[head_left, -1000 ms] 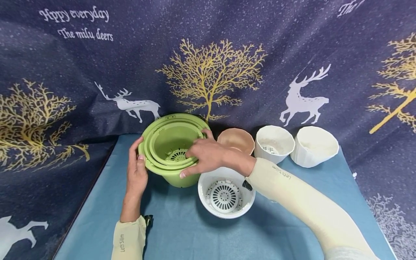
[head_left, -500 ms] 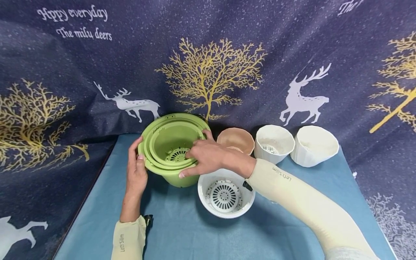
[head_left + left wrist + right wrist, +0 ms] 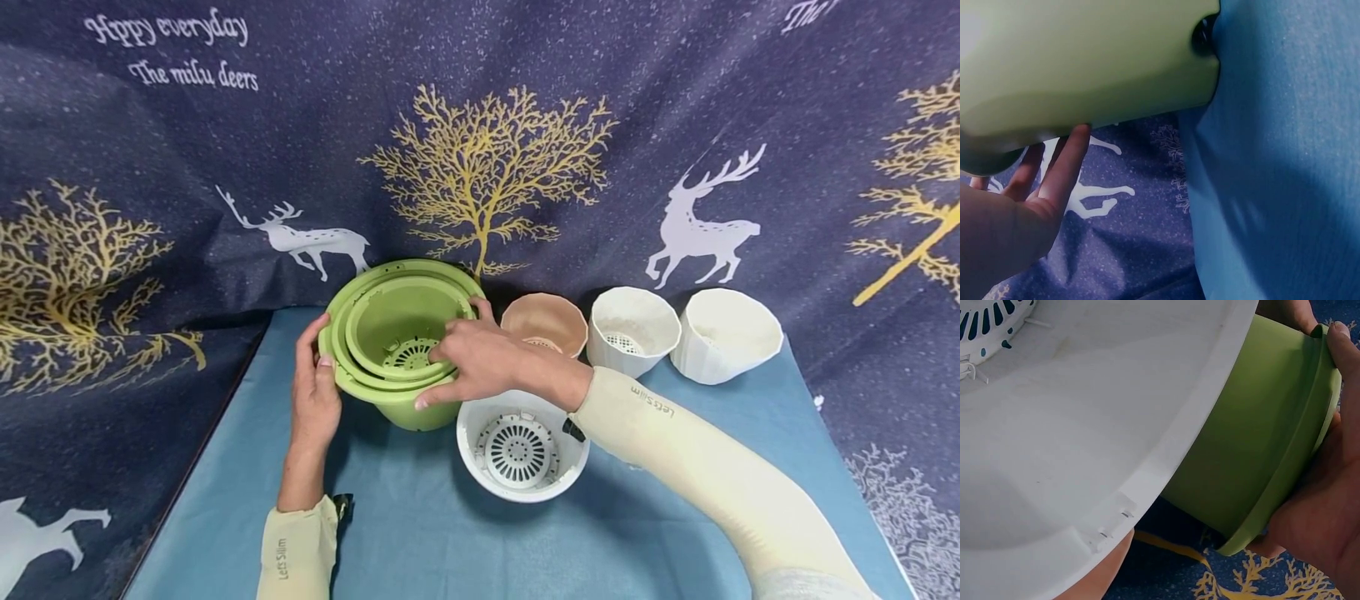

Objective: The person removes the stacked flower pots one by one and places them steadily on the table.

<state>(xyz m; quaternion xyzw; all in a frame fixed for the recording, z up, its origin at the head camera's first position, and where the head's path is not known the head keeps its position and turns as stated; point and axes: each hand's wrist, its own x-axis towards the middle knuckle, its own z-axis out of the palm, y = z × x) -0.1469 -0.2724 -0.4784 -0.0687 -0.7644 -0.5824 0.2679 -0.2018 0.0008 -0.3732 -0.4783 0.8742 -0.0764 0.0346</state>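
Observation:
Green plastic flowerpots stand nested at the left of the table in the head view, the inner flowerpot (image 3: 397, 321) inside the larger outer flowerpot (image 3: 420, 417). My left hand (image 3: 315, 404) holds the outer rim from the left, thumb at the front of it; the left wrist view shows its fingers (image 3: 1066, 162) against the pot's smooth side. From the right, my right hand (image 3: 480, 358) grips the rims, with fingers reaching into the inner pot and the thumb across the outer rim. A slotted drainage base (image 3: 411, 354) shows inside. Some fingertips are hidden behind the rims.
A white flowerpot (image 3: 573, 475) with a slotted base stands right of the green ones, under my right forearm. Behind it are a terracotta-coloured pot (image 3: 547, 317) and two white faceted pots (image 3: 637, 317) along the printed backdrop. A blue cloth (image 3: 420, 533) covers the table.

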